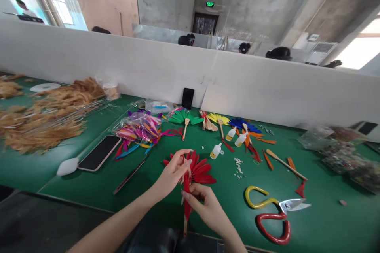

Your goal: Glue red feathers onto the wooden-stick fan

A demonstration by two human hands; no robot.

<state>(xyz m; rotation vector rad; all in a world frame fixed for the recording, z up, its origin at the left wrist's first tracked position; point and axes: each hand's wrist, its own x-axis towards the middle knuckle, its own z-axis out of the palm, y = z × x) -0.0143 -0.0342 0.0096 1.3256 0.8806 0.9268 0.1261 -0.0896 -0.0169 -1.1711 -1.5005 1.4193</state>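
Low over the near edge of the green table is a red feather fan (203, 170), its feathers spread on both sides and its thin wooden handle (185, 227) pointing toward me. My left hand (175, 169) closes around the upper middle of the fan from the left. On the right, my right hand (204, 202) pinches a red feather (187, 205) that lies lengthwise over the handle. My fingers cover the joint between feathers and handle. Just beyond the fan stands a small white glue bottle (215, 151), beside a scatter of small white beads (238, 167).
Scissors (282, 209) with yellow and red handles lie at right. Tweezers (130, 174) and a phone (100, 153) are at left. Behind are green (186, 118), yellow (219, 119) and blue (245, 124) fans, colourful feathers (139, 128) and a white partition (160, 63).
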